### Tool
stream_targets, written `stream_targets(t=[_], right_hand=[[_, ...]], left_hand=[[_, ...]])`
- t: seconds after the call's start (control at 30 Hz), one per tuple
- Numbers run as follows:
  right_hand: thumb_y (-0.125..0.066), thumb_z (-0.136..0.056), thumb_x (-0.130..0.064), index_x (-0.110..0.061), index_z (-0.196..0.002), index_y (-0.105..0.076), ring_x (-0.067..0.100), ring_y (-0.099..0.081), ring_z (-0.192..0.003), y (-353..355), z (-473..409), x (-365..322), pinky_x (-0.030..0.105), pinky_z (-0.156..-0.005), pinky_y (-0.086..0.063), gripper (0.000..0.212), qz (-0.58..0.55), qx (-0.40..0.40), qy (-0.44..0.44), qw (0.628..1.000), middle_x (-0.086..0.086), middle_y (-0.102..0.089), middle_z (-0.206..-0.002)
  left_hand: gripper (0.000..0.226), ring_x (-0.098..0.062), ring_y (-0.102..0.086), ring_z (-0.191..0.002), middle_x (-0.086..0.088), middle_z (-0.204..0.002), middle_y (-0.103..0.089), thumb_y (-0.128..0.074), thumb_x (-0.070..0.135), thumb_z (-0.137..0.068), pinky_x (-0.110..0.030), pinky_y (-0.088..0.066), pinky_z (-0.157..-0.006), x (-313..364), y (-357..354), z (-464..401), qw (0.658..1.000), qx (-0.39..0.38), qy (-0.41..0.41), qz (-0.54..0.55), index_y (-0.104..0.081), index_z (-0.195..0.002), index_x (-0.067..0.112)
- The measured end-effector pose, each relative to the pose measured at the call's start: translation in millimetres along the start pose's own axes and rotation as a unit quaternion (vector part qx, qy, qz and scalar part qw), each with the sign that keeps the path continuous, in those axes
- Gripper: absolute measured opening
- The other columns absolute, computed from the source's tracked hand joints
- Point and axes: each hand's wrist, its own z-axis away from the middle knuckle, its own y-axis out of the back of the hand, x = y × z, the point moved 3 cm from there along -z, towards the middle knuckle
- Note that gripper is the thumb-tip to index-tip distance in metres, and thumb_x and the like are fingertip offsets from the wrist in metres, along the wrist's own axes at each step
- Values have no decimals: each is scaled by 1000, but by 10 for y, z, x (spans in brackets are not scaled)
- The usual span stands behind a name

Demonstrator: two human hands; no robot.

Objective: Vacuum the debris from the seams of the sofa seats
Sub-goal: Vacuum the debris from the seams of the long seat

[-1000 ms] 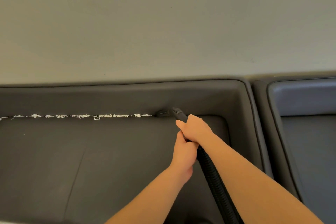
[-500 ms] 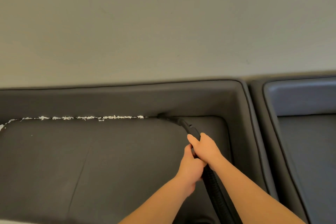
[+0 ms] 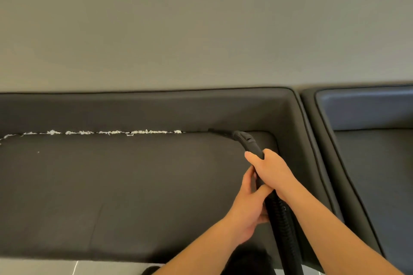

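A dark sofa (image 3: 134, 196) sits against a plain wall (image 3: 201, 24), a second seat (image 3: 375, 174) beside it. The nozzle tip (image 3: 218, 131) is hard to make out in the back seam. Both hands curl around the black vacuum hose (image 3: 280, 221), right hand (image 3: 271, 171) ahead of left hand (image 3: 250, 205). White debris (image 3: 100, 132) lines the seam leftward, apart from the tip.

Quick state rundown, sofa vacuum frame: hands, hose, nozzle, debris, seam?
right hand: grips the hose handle
left hand: grips the vacuum hose just below
nozzle: tip in the back seam
debris: white line lying in seam, left of nozzle
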Motion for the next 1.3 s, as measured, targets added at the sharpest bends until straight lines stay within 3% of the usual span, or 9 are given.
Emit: stream_targets(t=[0.13, 0.43, 0.67, 0.83, 0.97, 1.17, 1.3], right_hand=[[-59, -94, -48, -11, -87, -56, 21, -58, -70, -671, 542, -344, 36, -65, -45, 37, -17, 10, -4, 1000, 6, -62, -77], [-64, -92, -37, -12, -84, -57, 23, -58, -70, -2615, 1947, -1612, 38, -67, -46, 27, -75, -31, -11, 997, 8, -60, -77], [-64, -94, -32, -3, -86, -61, 25, -58, -63, -2860, 2505, -2159, 35, -64, -47, 30, -66, -50, -38, 996, 11, -63, -71], [-65, -95, -35, -2, -94, -64, 22, -60, -59, -2905, 2575, -2301, 30, -60, -49, 33, -45, -85, -74, 993, 11, -66, -74], [-63, -96, -34, -3, -88, -64, 18, -59, -50, -2916, 2519, -2387, 24, -51, -47, 32, -54, -100, -75, 991, 7, -65, -65], [-62, -96, -32, -7, -82, -53, 20, -49, -60, -2700, 2133, -2449, 29, -55, -40, 30, -14, -49, -45, 998, 7, -52, -69], [-61, -95, -34, -7, -83, -51, 23, -51, -67, -2425, 1681, -2340, 33, -62, -41, 31, 21, -14, -40, 999, 11, -56, -78]], left_hand=[[51, -26, -72, -109, 6, -133, -66, -62, 30, -100, -52, -59, -93, -22, 677, 632, 999, -16, -40, 1, -40, -140, 51], [52, -35, -75, -89, -3, -129, -65, -58, 29, -102, -51, -63, -79, 98, 2648, 2376, 990, 1, -138, -30, -35, -146, 43], [55, -32, -73, -82, -5, -121, -65, -60, 33, -98, -49, -64, -77, 379, 3011, 3086, 996, -54, -72, 4, -30, -143, 42], [47, -40, -71, -106, -10, -122, -66, -61, 39, -93, -57, -61, -85, 514, 3122, 3200, 999, -47, -10, -18, -32, -130, 33], [50, -39, -71, -109, -9, -117, -68, -61, 38, -94, -57, -59, -88, 632, 3197, 3110, 998, -55, 0, -41, -30, -132, 29], [50, -28, -72, -108, -6, -120, -69, -57, 28, -101, -52, -60, -90, 847, 3046, 2680, 997, -51, -1, -50, -32, -144, 32], [45, -26, -72, -108, -6, -124, -70, -53, 24, -102, -47, -62, -85, 986, 2823, 2224, 996, -44, -2, -79, -38, -144, 29]])
